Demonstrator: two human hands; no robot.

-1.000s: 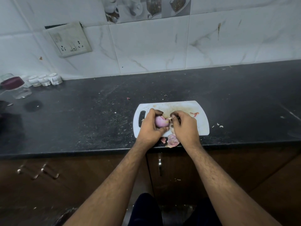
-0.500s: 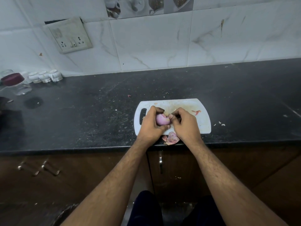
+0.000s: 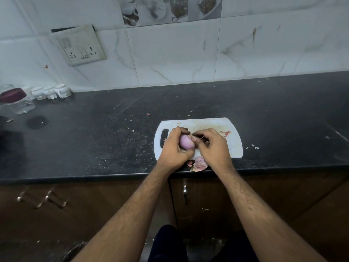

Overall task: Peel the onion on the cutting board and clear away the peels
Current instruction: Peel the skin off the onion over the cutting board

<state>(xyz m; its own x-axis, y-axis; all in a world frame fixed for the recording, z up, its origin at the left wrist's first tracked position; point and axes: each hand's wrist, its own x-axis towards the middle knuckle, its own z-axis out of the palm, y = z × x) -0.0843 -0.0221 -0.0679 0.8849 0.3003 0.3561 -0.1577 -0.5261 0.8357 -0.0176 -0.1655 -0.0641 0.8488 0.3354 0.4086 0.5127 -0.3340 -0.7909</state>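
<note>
Over the cutting board (image 3: pixel 234 148), left hand (image 3: pixel 174 148) cups the onion (image 3: pixel 186 142) steady so right hand (image 3: pixel 212 146) pinches skin loose.

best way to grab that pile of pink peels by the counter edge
Pinch the peels from above at the raised, curled middle. The pile lies loose on the counter just in front of the cutting board and sits at the very edge, so come from the front edge and draw inward, lest bits fall.

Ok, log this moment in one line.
left hand: grips onion | right hand: pinches skin | cutting board: under hands | peels: counter edge
</note>
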